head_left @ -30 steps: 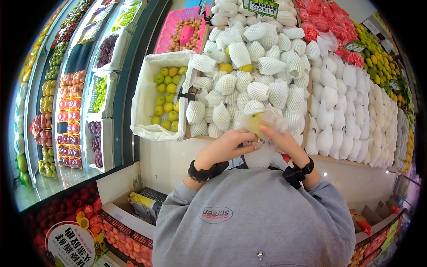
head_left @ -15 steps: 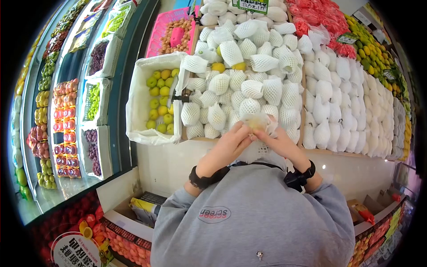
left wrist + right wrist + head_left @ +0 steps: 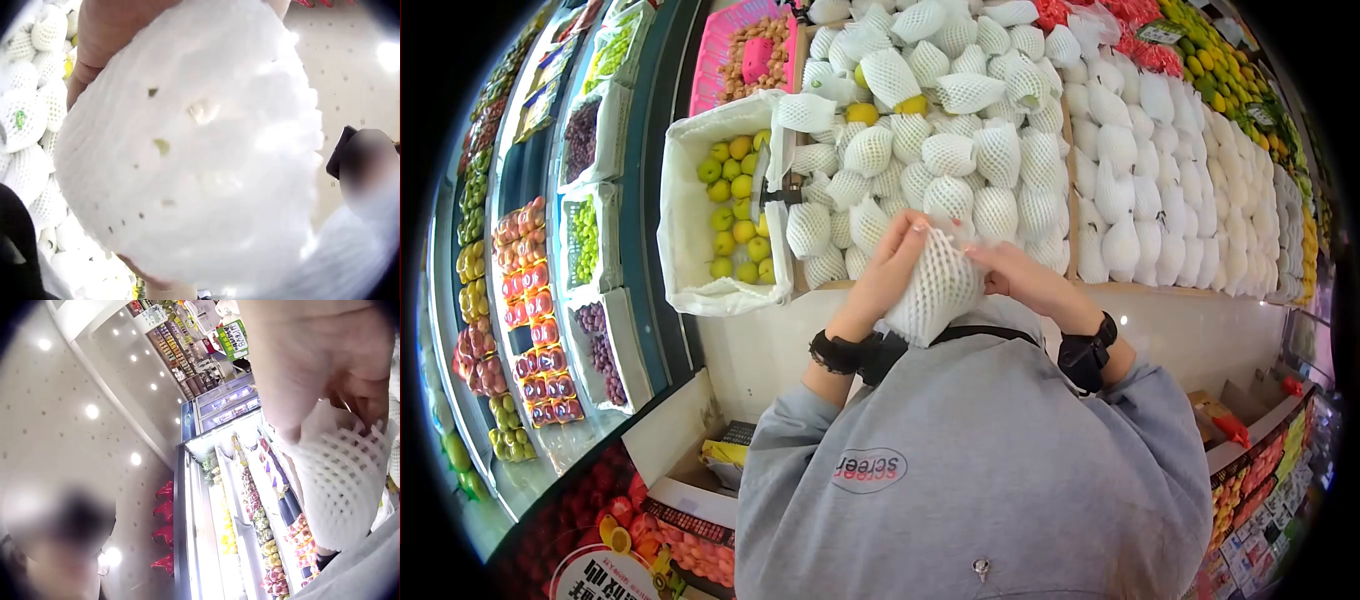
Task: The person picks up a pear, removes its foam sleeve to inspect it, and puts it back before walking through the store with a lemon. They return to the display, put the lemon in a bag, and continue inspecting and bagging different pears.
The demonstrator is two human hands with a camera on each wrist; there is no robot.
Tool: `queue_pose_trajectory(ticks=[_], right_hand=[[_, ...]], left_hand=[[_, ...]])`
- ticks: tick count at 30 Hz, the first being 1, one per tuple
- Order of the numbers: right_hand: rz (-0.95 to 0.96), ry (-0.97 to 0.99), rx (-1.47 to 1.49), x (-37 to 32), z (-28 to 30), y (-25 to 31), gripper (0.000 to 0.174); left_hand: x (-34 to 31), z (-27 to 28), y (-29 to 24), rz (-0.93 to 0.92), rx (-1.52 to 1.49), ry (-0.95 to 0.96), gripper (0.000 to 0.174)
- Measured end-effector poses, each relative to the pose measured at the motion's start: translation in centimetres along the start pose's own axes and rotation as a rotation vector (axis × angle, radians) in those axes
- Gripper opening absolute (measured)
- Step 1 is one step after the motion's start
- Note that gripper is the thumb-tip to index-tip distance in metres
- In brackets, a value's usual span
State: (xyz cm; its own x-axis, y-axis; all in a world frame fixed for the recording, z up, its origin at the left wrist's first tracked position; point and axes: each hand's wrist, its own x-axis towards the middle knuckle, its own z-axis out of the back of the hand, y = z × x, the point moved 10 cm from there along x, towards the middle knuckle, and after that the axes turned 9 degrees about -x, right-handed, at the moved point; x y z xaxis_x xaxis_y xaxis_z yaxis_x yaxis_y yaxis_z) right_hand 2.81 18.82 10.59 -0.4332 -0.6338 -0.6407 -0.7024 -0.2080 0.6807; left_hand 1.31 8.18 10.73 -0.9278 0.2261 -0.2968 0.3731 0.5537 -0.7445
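Observation:
In front of my chest is a white foam fruit net (image 3: 940,290), bulging round a fruit that it hides almost wholly. My left hand (image 3: 884,275) grips the net from the left, fingers over its upper edge. From the other side my right hand (image 3: 1030,282) pinches the rim with thumb and fingers. The left wrist view is mostly filled by the foam net (image 3: 219,162), where small yellowish-green spots show through the mesh. Curled fingers of the right hand (image 3: 331,362) meet the net's edge in the right wrist view.
Beyond my hands lies a display of fruits in white foam nets (image 3: 950,155). Left of it stands a white-lined box (image 3: 675,250) of yellow-green fruits, with a pink basket (image 3: 712,50) behind. A refrigerated shelf (image 3: 565,300) runs along the far left.
A yellowish-green fruit in thin translucent wrap showed above the net between my hands; now the foam net covers it. The netted bundle is larger in view and tilts toward my body.

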Motion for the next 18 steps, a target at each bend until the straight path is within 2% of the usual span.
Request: queue_pose_trajectory(ticks=[3,5,6,9,12,15,18], right_hand=[[0.161,-0.25,-0.243,-1.1,1.5,1.7,0.051],[0.402,-0.316,-0.24,-1.8,1.1,3.8,0.051],[0.522,-0.349,-0.237,-2.2,0.8,4.7,0.051],[0.583,-0.335,-0.07,-1.4,0.3,5.0,0.044],[0.623,-0.466,0.005,-1.4,0.5,6.3,0.035],[0.787,-0.566,-0.074,-1.4,1.3,7.5,0.03],[0.808,-0.573,-0.084,-0.6,1.5,7.7,0.028]], left_hand=[[-0.1,1.7,-1.1,-0.014,-0.115,-0.203,0.013],[-0.1,3.0,-0.6,0.02,-0.299,-0.335,0.014],[0.1,3.3,-0.3,0.005,-0.344,-0.31,0.022],[0.5,4.6,2.1,0.099,-0.451,-0.361,0.033],[0.4,0.8,2.2,0.248,-0.651,-0.17,0.039],[0.6,0.2,2.9,0.269,-0.668,-0.112,0.04],[0.7,-0.4,2.6,0.252,-0.62,-0.088,0.038]])
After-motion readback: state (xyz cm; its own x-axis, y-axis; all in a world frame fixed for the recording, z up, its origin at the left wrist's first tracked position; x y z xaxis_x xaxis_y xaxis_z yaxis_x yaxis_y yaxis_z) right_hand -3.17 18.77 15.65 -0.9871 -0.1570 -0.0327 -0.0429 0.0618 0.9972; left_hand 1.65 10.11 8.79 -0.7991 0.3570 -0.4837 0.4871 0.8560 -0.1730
